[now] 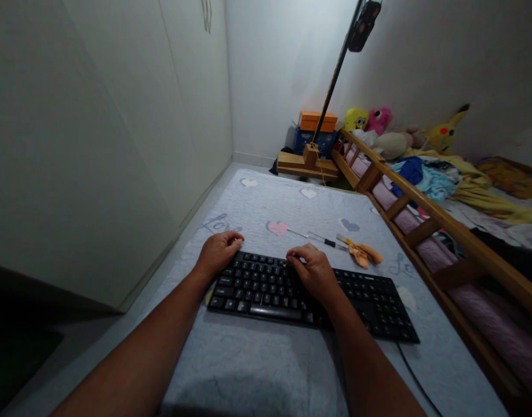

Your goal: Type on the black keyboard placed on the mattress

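Note:
A black keyboard (pixel 274 313) lies at a slight angle on the bed-like surface, its cable running off at the lower right. My left hand (pixel 218 252) is at the keyboard's far left corner, its fingers curled at the edge. Over the upper middle rows is my right hand (pixel 313 269), thumb and fingers drawn together close to the keys; whatever is between them is too small to make out. Behind the keyboard lie a thin white stick (pixel 297 233), a tool with a black grip (pixel 330 243) and wire loop, and an orange cloth (pixel 364 253).
Pale cloth with heart prints (pixel 248 359) covers the work surface. A white wardrobe (pixel 118 127) stands left. On the right, a wooden rail (pixel 422 200) borders a bed with clothes and plush toys. A pole on a wooden base (pixel 309 159) and an orange box (pixel 318 120) are behind.

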Demonstrator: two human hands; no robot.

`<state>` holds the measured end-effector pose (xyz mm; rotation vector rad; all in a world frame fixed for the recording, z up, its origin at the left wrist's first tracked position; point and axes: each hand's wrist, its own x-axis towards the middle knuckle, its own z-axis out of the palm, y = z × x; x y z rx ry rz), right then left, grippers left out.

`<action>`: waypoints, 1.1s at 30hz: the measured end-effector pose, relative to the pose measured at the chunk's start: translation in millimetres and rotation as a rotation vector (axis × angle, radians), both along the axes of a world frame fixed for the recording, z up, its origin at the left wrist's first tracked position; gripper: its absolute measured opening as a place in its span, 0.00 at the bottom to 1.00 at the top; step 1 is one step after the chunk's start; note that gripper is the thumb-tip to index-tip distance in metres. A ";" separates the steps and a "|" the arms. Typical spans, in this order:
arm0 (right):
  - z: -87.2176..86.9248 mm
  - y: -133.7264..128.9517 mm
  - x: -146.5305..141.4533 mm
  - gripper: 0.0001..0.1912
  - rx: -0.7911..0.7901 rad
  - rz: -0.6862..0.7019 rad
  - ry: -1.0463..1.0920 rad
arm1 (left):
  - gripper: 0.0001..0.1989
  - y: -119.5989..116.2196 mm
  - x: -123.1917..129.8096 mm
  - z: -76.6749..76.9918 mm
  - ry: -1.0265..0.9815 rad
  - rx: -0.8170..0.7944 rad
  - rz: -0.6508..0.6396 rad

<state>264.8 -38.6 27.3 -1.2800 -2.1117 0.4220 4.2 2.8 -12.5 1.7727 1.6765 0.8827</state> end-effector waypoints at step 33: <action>-5.1 2.0 1.2 0.08 0.000 -0.032 0.087 | 0.16 -0.3 0.4 0.9 0.007 0.010 0.005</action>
